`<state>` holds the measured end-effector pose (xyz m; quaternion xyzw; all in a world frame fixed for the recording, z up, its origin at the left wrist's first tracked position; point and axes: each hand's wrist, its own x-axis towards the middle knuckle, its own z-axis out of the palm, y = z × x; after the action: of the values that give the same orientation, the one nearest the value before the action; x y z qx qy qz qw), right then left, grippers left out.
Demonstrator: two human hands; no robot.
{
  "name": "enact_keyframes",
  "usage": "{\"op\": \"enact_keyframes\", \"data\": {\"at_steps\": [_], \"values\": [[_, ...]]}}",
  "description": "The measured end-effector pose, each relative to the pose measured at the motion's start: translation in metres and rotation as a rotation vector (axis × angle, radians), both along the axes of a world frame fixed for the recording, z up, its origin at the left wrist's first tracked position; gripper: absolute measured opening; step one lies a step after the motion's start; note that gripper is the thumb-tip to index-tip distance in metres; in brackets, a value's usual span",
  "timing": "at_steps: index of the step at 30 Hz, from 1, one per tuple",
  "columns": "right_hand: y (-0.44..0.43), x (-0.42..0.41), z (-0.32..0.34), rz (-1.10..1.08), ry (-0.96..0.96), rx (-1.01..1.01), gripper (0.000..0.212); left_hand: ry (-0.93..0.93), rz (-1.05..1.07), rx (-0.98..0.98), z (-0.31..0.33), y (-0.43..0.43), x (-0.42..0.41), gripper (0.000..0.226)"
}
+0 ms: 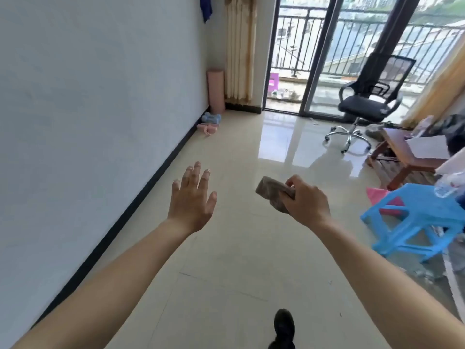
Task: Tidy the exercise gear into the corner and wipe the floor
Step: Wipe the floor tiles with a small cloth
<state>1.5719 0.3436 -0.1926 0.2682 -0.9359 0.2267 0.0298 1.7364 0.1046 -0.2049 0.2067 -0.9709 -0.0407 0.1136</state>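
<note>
Right hand (pixel 305 202) grips folded brown cloth (pixel 270 191), fingers curled round one end, cloth up in air over floor (pixel 239 260). Left hand (pixel 192 200) holds nothing, fingers straight and spread, also up in air. Pink mat roll (pixel 216 90) stands upright in far corner by wall. Blue dumbbells (pixel 211 118) lie on floor just in front of roll, small pink gear piece (pixel 207 127) beside them. Black chair (pixel 364 102) near glass door. Blue stool (pixel 412 222) at right. Black shoe (pixel 284 326) at bottom on shiny tiles.
</note>
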Motion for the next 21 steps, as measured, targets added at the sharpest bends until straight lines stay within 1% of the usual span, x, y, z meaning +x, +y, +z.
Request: {"op": "enact_keyframes", "data": {"at_steps": [3, 5, 9, 13, 17, 21], "values": [[-0.045, -0.089, -0.040, 0.185, -0.090, 0.058, 0.023, -0.128, 0.190, 0.039, -0.038, -0.008, -0.051, 0.067], [-0.073, -0.134, -0.058, 0.290, -0.156, 0.089, 0.024, -0.202, 0.320, 0.064, -0.050, -0.009, -0.076, 0.066], [-0.115, -0.195, -0.074, 0.451, -0.247, 0.132, 0.025, -0.232, 0.516, 0.111, -0.050, 0.000, -0.110, 0.065], [-0.139, -0.220, -0.074, 0.597, -0.275, 0.161, 0.025, -0.262, 0.647, 0.081, -0.040, 0.019, -0.115, 0.064], [-0.137, -0.227, -0.069, 0.710, -0.258, 0.157, 0.022, -0.320, 0.757, 0.088, -0.039, 0.043, -0.109, 0.064], [-0.119, -0.232, -0.061, 0.806, -0.181, 0.160, 0.022, -0.268, 0.837, 0.051, -0.045, 0.074, -0.108, 0.064]]}}
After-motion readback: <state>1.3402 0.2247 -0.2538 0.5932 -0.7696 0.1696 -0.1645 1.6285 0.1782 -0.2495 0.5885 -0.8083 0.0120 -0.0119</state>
